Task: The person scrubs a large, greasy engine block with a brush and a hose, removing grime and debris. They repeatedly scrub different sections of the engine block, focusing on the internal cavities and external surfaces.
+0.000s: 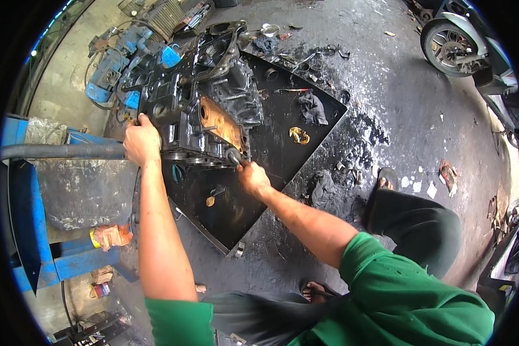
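A dark, oily engine block point(181, 118) rests on a black metal tray. My left hand point(142, 140) is closed against the block's near left corner, with part of its fingers hidden. A long grey pipe point(63, 151) comes in from the left and meets that hand; whether the hand also grips it I cannot tell. My right hand point(252, 177) is wrapped round the handle of a short dark tool point(233, 155). Its rounded head touches or lies close to the block's near right corner. A tan, oil-stained face point(220, 123) shows on the block's right side.
The tray point(274, 164) carries a dark rag point(312, 108) and a yellow-and-black piece point(299, 135). Blue motors point(105, 75) stand beyond the block to the left. A blue frame point(40, 225) lies close to my left arm. A motorcycle wheel point(452, 48) stands far right. Oil wets the floor.
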{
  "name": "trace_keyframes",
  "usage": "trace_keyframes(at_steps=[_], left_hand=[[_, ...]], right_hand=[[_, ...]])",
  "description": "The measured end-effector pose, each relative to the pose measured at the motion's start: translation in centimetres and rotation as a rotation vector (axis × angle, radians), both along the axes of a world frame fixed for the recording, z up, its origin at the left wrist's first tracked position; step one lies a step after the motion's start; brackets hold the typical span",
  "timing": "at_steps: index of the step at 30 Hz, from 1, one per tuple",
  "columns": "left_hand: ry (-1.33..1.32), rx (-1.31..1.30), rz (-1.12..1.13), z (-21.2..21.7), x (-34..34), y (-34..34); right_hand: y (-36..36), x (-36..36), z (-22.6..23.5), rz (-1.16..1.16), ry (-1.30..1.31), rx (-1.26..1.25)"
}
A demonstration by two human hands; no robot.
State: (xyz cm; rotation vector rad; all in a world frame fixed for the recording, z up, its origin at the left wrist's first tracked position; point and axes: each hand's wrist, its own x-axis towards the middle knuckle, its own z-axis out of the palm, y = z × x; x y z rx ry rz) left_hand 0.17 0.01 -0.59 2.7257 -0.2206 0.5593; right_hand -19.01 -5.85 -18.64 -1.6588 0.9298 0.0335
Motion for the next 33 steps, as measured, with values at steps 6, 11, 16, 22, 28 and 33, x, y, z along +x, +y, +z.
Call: trace_keyframes(at_steps=[6, 11, 16, 22, 28, 33], left_hand=[[-0.016, -0.01, 0.006, 0.5, -0.3, -0.2], [0.024, -0.007, 0.013, 0.8, -0.8, -0.3], [0.018, -0.016, 0.029, 0.7, -0.4, -0.2], [-0.015, -0.031, 0.01, 0.5, -0.6, -0.3], [-0.009, -0.061, 0.003, 0.7, -0.7, -0.2], [-0.048, -0.057, 0.014, 0.0, -0.1, 0.0]], right_hand=[[-3.9, -1.6, 6.1, 0.265, -0.12, -0.19], [-4.0, -2.2, 8.3, 0.325, -0.18, -0.266], [-3.8, -1.6, 7.9, 0.261, -0.155, -0.236], [-4.4, -0.9, 8.7, 0.335, -0.16, -0.302], [-5.8, -1.8, 11.8, 0.133, -0.145, 0.571], [-6.7, -2.3, 12.8, 0.044, -0.077, 0.727]])
